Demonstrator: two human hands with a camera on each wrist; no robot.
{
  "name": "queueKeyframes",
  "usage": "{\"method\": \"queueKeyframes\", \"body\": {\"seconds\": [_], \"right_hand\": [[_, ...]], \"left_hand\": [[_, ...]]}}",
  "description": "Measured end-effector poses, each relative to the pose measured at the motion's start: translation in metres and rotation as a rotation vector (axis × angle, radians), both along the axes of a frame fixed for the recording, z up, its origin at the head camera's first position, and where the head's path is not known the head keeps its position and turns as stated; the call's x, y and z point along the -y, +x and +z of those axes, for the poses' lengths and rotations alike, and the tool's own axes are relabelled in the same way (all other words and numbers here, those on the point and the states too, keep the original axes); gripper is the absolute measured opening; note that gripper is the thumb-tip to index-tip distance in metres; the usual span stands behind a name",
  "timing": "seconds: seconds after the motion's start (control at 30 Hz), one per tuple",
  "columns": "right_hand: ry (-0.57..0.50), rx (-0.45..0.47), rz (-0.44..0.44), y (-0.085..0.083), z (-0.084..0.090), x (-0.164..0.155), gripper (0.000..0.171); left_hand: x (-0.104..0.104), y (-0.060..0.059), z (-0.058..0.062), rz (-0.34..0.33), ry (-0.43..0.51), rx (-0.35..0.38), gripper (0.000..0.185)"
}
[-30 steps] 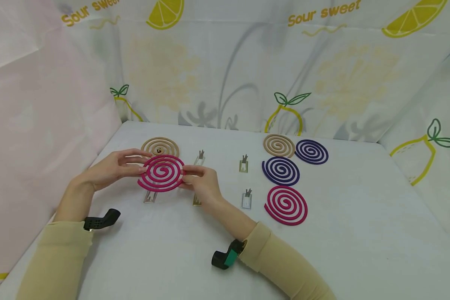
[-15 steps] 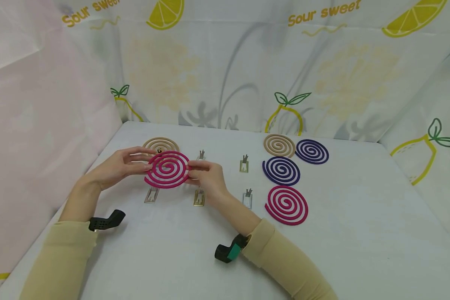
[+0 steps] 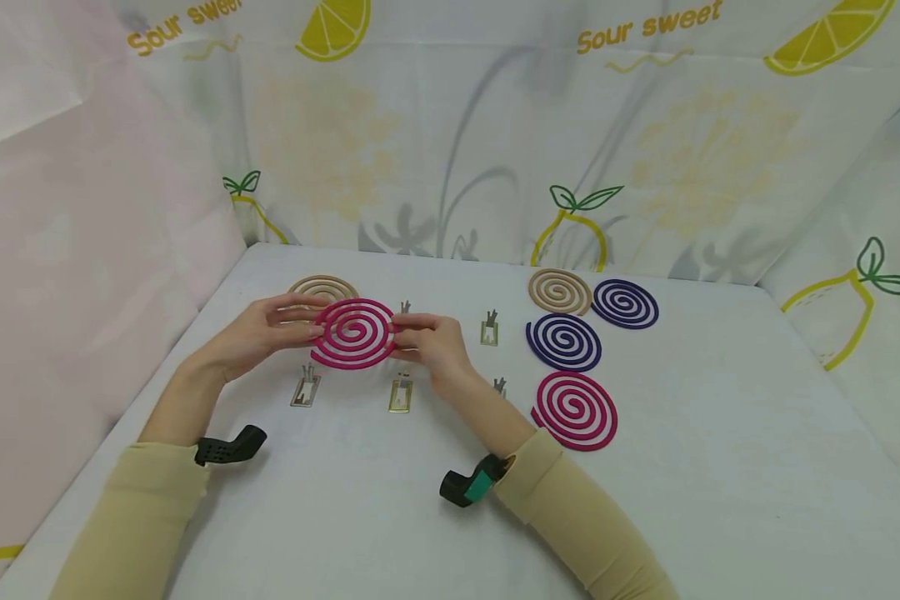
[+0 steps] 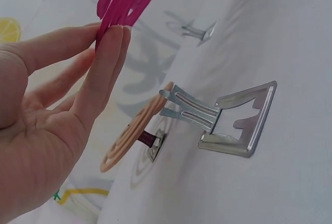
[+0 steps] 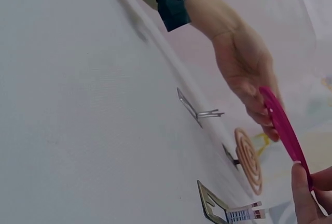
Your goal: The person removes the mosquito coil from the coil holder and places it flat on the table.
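A pink mosquito coil [image 3: 354,332] is held up level above the table, pinched at its left rim by my left hand [image 3: 262,337] and at its right rim by my right hand [image 3: 437,346]. The left wrist view shows thumb and fingertips on the coil's edge [image 4: 129,6]. Below it, apart from the coil, stand metal coil holders: a silver one [image 3: 306,388] with raised prongs and a gold one [image 3: 401,395]. Another holder [image 3: 405,307] behind the coil is partly hidden. At the back left, a tan coil [image 4: 136,130] sits raised on its own holder.
Right of the hands lie a tan coil [image 3: 559,292], two purple coils [image 3: 563,342] and a pink coil [image 3: 574,410]. A gold holder [image 3: 490,331] stands left of them; another holder [image 3: 500,387] is partly behind the right forearm. Printed cloth [image 3: 420,125] backs the white table [image 3: 330,517].
Both hands have carried the pink coil to the right and slightly away from the front. It now covers less of the silver and gold front holders. The coils on the right stay put.
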State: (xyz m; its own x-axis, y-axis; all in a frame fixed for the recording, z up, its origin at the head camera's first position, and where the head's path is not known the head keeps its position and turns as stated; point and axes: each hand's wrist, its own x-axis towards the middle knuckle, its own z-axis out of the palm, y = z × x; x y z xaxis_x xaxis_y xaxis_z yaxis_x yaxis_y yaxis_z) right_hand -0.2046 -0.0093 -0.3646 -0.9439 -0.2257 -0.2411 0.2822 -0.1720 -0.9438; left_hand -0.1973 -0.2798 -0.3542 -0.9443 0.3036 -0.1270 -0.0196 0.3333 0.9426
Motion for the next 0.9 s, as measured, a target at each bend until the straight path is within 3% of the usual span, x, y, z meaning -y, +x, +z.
{"method": "queueKeyframes", "body": {"seconds": [0.27, 0.47, 0.63, 0.9], "right_hand": [[-0.003, -0.025, 0.009, -0.005, 0.010, -0.015, 0.026], [0.008, -0.060, 0.025, 0.002, 0.020, -0.030, 0.026], [0.020, -0.075, 0.025, 0.009, 0.018, -0.047, 0.027], [0.044, -0.071, 0.001, 0.017, 0.009, -0.075, 0.028]], "left_hand": [[-0.017, 0.001, 0.005, 0.010, 0.043, 0.012, 0.055], [-0.030, 0.004, 0.007, 0.015, 0.163, -0.004, 0.051], [-0.045, 0.007, 0.005, -0.005, 0.218, -0.006, 0.051], [-0.075, 0.012, 0.001, 0.011, 0.203, 0.016, 0.056]]}}
